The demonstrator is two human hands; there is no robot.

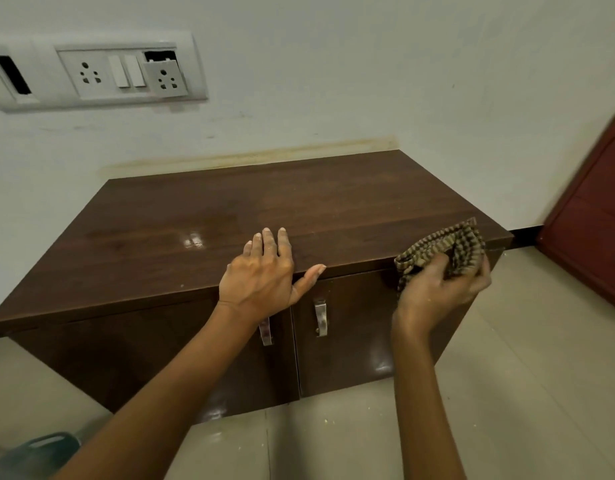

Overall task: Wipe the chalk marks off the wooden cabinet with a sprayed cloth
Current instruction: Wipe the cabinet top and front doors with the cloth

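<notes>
A low dark wooden cabinet (202, 216) stands against a white wall, its top glossy with a wet-looking sheen near the middle. I can make out no clear chalk marks on it. My left hand (261, 275) lies flat on the front edge of the top, fingers spread, thumb along the edge. My right hand (441, 289) grips a bunched brown-and-tan checked cloth (444, 247) at the front right corner of the cabinet, pressed against the edge above the right door.
Two metal door handles (320, 317) hang on the cabinet front. A switch and socket panel (126, 72) is on the wall at upper left. A dark red panel (590, 216) leans at the right. A blurred teal object (35, 452) sits on the tiled floor at lower left.
</notes>
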